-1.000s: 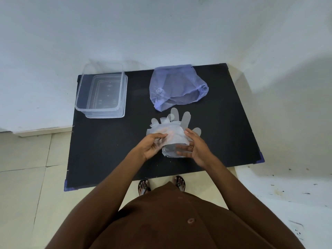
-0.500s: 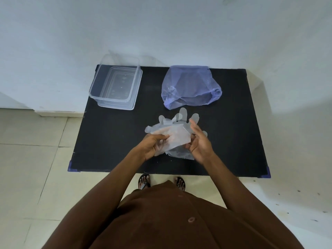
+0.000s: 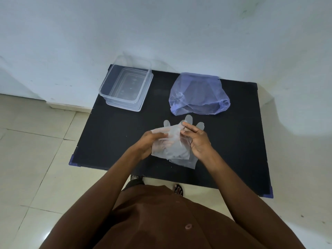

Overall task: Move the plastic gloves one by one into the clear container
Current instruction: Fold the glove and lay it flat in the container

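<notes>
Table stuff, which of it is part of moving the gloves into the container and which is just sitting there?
Part of the job:
- plastic gloves, a thin stack held in both hands
- clear container, far left corner, nothing visible in it
- left hand and right hand, working on the stack

Just lying about:
- blue plastic bag, behind the gloves
- black table

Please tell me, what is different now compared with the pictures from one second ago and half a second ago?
The right hand slid from the near edge of the plastic gloves up to their fingertip end and now pinches a top layer there. The left hand keeps its grip on the left side. The stack stays on the black table; the clear container remains empty and the blue bag has not moved.
</notes>
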